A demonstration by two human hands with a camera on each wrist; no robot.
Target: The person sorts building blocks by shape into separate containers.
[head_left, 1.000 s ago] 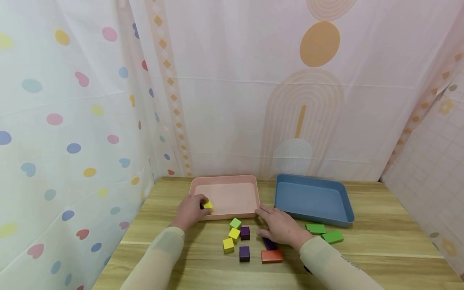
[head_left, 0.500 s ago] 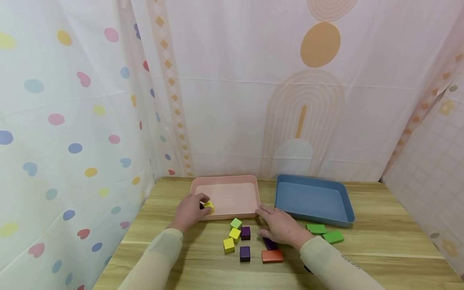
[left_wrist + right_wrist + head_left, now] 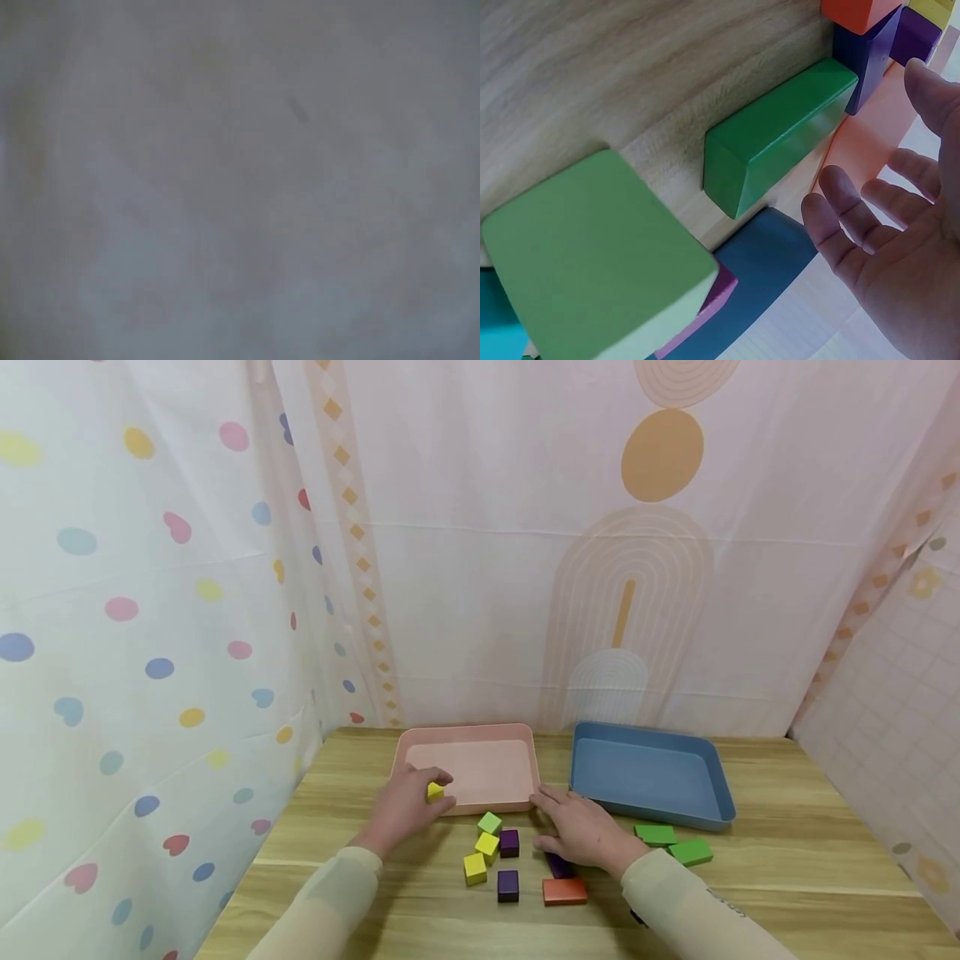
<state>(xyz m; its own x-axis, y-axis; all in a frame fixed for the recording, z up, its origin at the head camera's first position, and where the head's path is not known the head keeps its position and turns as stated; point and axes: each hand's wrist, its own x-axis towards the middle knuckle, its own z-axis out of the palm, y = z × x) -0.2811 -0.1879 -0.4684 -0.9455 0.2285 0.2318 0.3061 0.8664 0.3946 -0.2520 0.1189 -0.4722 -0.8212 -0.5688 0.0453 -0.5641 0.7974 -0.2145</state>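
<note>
My left hand [image 3: 408, 806] is over the near left corner of the pink tray [image 3: 472, 728], thumb and fingers spread apart. A yellow block [image 3: 435, 792] shows between them, inside the tray and partly hidden by the hand. Only a grey blur fills the left wrist view. With extended fingers, my right hand [image 3: 581, 828] lies at the pink tray's near right corner, fingertips at the rim. Under its thumb side, a dark purple block [image 3: 558, 865] is partly covered. The right wrist view shows this hand [image 3: 892, 232] with loosely bent fingers, nothing in its grasp.
Yellow blocks [image 3: 475, 868], a light green block [image 3: 490, 824] and purple cubes [image 3: 508, 886] lie before the pink tray. A red block [image 3: 564, 892] is nearer the front. A blue tray [image 3: 652, 814] stands right, with green blocks [image 3: 690, 852] before it. Patterned curtains [image 3: 465, 610] hang behind.
The fingers of my left hand have parted from the yellow block, which stays in the pink tray. The right hand keeps its place at the tray's corner.
</note>
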